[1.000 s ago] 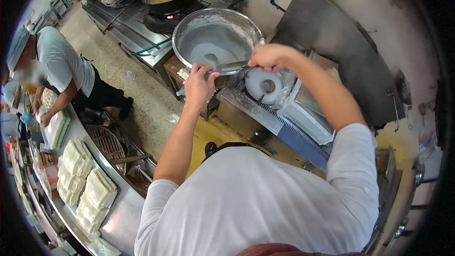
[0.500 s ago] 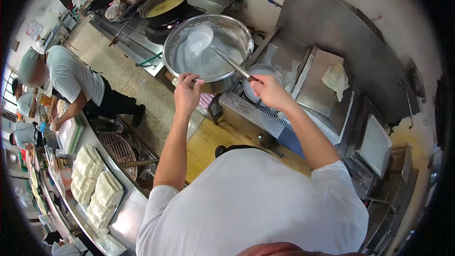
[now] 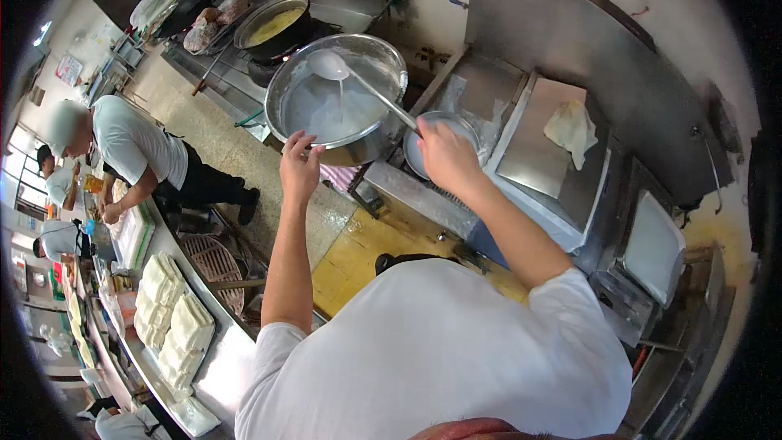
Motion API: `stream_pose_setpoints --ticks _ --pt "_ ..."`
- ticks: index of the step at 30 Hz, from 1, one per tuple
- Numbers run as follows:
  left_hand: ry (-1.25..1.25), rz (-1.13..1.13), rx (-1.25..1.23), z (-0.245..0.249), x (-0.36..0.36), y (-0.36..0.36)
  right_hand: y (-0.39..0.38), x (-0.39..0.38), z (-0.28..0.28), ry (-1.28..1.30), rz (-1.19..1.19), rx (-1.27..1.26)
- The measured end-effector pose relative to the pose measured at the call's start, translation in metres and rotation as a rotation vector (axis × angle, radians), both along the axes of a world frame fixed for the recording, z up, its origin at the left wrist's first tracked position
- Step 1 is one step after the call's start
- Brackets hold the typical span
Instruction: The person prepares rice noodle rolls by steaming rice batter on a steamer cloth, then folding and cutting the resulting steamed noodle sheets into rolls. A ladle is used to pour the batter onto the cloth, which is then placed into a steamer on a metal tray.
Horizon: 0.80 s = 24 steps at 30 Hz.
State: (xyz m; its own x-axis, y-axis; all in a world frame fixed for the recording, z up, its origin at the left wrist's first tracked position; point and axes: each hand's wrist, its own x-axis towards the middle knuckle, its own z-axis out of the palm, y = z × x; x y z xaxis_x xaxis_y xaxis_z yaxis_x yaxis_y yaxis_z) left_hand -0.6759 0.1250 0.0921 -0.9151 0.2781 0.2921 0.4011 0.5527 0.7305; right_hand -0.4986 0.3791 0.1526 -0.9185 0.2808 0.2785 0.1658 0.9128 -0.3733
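My right hand point(image 3: 446, 156) is closed round the end of a long-handled ladle point(image 3: 383, 99). The ladle's round scoop is above the large metal bowl, and a thin stream of white liquid point(image 3: 330, 114) falls from it into the bowl. At the near rim of the metal bowl point(image 3: 397, 55) is my left hand point(image 3: 300, 167), its fingers curled against the edge. Beside the bowl, under my right forearm, sits a round shallow pan point(image 3: 414, 149), partly covered by my hand.
A dark pot with yellow contents point(image 3: 275, 26) stands on the stove behind. To the right is a steel box point(image 3: 542, 151) with a cloth point(image 3: 572, 132) on top. On the left counter point(image 3: 232, 358) lie stacked white packets point(image 3: 186, 334); a co-worker point(image 3: 142, 134) bends over it.
The ladle has come up out of the white liquid and now drips into the bowl. My right hand has risen with it. My head view has shifted slightly.
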Motion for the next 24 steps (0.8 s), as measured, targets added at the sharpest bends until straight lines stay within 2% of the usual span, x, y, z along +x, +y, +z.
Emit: stream_pose_setpoints --ticks 4,6,7,10,14,16,18,20,24 --pt "-0.037 0.007 -0.068 0.009 0.003 0.001 0.008 -0.044 0.030 -0.095 0.052 0.130" --pt "0.008 0.002 -0.088 0.008 0.002 -0.001 0.006 -0.066 0.042 -0.231 0.180 0.335" --pt "0.054 -0.007 -0.106 0.008 0.001 -0.002 0.002 -0.074 0.050 -0.233 0.189 0.336" --pt "0.016 -0.004 -0.090 0.007 0.002 -0.002 -0.013 -0.088 0.079 -0.355 0.416 0.470" --pt "0.018 0.013 -0.032 -0.002 -0.004 -0.004 -0.044 -0.093 0.141 -0.485 0.539 0.583" --pt "0.013 0.000 -0.017 -0.001 -0.002 -0.004 -0.056 -0.097 0.148 -0.520 0.550 0.568" --pt "0.022 0.018 -0.005 -0.002 -0.001 -0.003 -0.066 -0.098 0.139 -0.553 0.558 0.553" --pt "0.033 0.009 0.018 -0.007 -0.004 -0.004 -0.072 -0.093 0.100 -0.333 0.548 0.539" --pt "0.050 0.013 0.014 -0.007 -0.002 -0.004 -0.061 -0.105 0.042 -0.484 0.382 0.530"
